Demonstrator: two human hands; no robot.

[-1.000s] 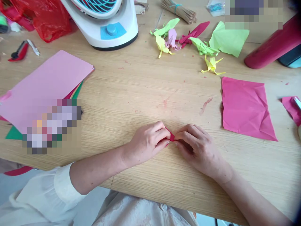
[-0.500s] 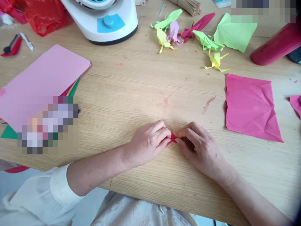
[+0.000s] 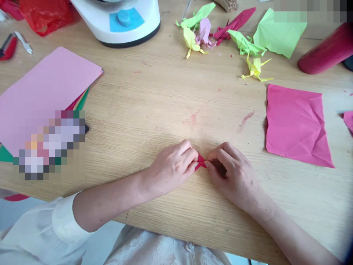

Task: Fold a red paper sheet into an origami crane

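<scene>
A small red folded paper [image 3: 201,161] is held between two bare hands over a wooden table [image 3: 143,110], in from the near edge, which slopes down from left to right beneath the forearms. Wood grain marked with reddish smudges stretches from the hands to the paper figures beyond, giving room forward; on the right, a strip of wood separates the knuckles from a creased pink square sheet [image 3: 298,125].

The left hand [image 3: 172,165], palm down with fingers curled, pinches the paper's wider visible part closed between thumb and fingers. The right hand [image 3: 234,171], knuckles raised, closes thumb and index fingertips on the narrow end, its other fingers loosely bent. The forearms angle inward from either side.

The visible part of the folded piece tapers toward the right hand, its long axis running roughly left to right; the rest is hidden by fingers.

Farther out, folded paper figures [image 3: 245,43] in green, yellow, lilac and red gather near a light green sheet [image 3: 281,35], with a dark red cylinder [image 3: 322,51] at right. A stack of colored sheets [image 3: 52,84], pink on top, lies at left, below a white appliance base [image 3: 129,29] with a blue knob.
</scene>
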